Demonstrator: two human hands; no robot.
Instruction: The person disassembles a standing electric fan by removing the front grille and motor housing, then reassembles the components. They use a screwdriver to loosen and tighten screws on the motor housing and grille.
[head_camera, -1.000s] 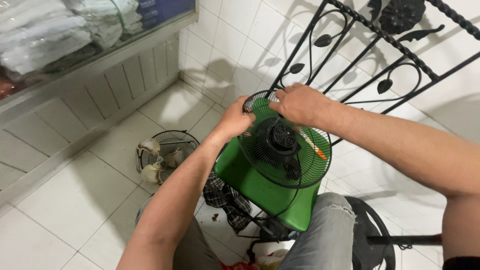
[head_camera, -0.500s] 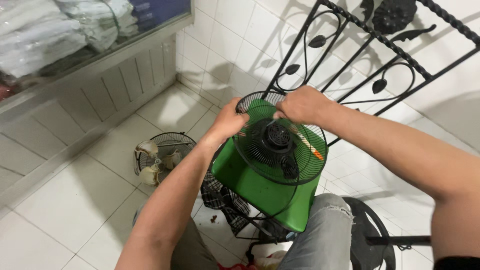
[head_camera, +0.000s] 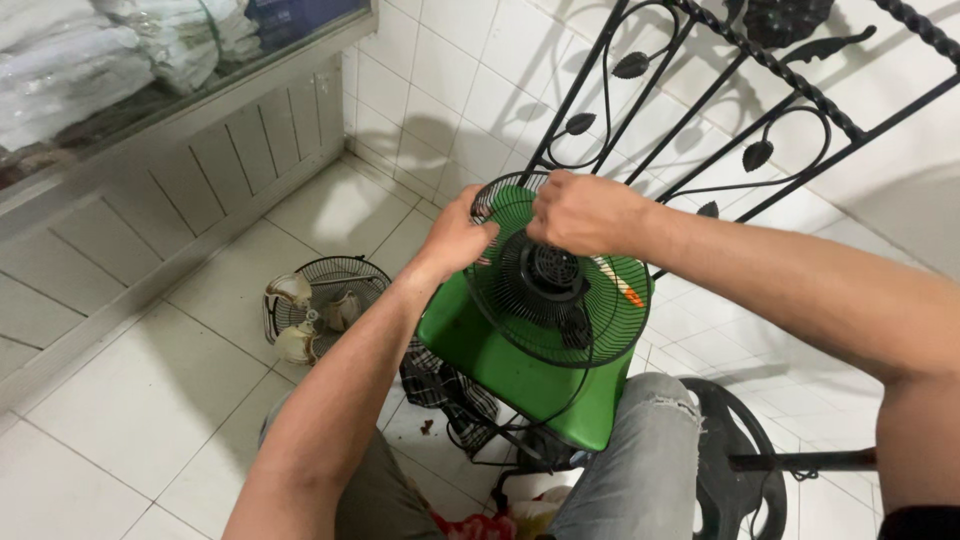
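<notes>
1. One black iron gate (head_camera: 770, 110) with leaf scrolls leans across the white tile floor (head_camera: 150, 400) at the upper right.
2. One green stool (head_camera: 510, 365) stands between the person's knees, its seat tilted.
3. Two fan grilles: one black grille (head_camera: 560, 300) rests on the stool with a round hub at its centre; one second grille (head_camera: 325, 295) lies on the floor to the left, well apart, with pale parts inside it.
4. Two hands at the black grille's upper rim: the left hand (head_camera: 458, 238) pinches the rim with curled fingers; the right hand (head_camera: 585, 212) is closed over the rim beside it, though what its fingertips press is hidden.
5. One small orange piece (head_camera: 633, 297) shows through the wires, perhaps a tool handle.
</notes>
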